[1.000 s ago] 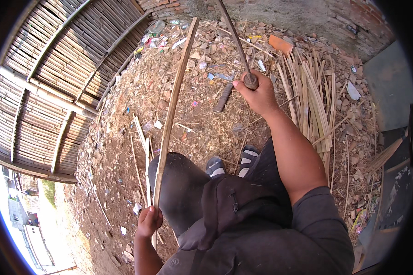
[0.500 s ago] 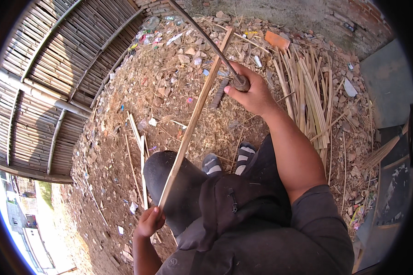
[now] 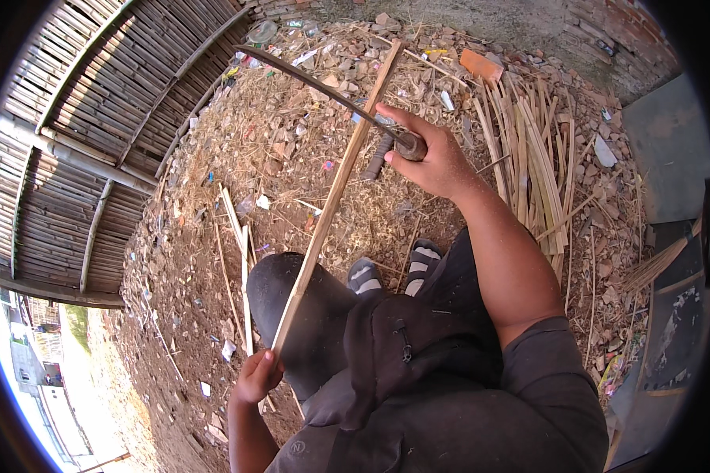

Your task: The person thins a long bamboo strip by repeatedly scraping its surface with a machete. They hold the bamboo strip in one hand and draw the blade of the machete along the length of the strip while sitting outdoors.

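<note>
A long, pale bamboo strip slants from beside my left thigh up to the far rubble. Its near end sits in my left hand, closed with the thumb on top. My right hand grips the round wooden handle of a machete, its index finger reaching toward the strip. The dark, narrow machete blade points to the far left and crosses the strip near its far end. Whether the cutting edge touches the strip, I cannot tell.
Many split strips lie heaped at the right, with a few more beside my left knee. A dark ridged cylinder lies beyond my feet. Rubble and litter cover the ground. A bamboo wall stands left, a brick wall behind.
The machete blade has swung left and nearer, its tip now lower in the picture. The strip and my left hand have hardly moved.
</note>
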`<state>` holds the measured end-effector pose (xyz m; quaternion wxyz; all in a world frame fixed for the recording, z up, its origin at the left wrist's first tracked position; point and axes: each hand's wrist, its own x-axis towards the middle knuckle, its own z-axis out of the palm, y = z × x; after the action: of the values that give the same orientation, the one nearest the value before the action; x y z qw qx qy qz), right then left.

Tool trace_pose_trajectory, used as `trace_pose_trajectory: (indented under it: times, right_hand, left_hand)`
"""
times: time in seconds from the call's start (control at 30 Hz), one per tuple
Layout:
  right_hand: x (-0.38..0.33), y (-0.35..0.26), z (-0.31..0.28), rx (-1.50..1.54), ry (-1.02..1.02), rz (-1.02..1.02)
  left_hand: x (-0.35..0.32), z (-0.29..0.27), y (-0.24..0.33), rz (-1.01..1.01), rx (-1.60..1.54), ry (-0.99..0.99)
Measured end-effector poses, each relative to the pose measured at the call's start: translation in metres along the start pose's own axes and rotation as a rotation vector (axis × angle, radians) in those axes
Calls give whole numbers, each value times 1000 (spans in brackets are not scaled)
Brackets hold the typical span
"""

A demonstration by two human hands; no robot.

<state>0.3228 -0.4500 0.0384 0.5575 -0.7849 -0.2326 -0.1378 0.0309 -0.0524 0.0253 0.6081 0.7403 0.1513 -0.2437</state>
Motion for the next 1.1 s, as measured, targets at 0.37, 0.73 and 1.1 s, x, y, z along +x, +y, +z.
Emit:
trace_pose_trajectory:
  times: [0.37,0.73,1.1]
  right_hand:
    - [-1,-1,-2,-156,-132,-28]
    - [-4,-7,5,-306,-257,-10]
    - [-7,-9,18,-521,-342,1]
  left_hand:
    - [5,1,-11,43,123,92]
    - [9,13,1,188,414,339]
    - [14,26,11,292,609,483]
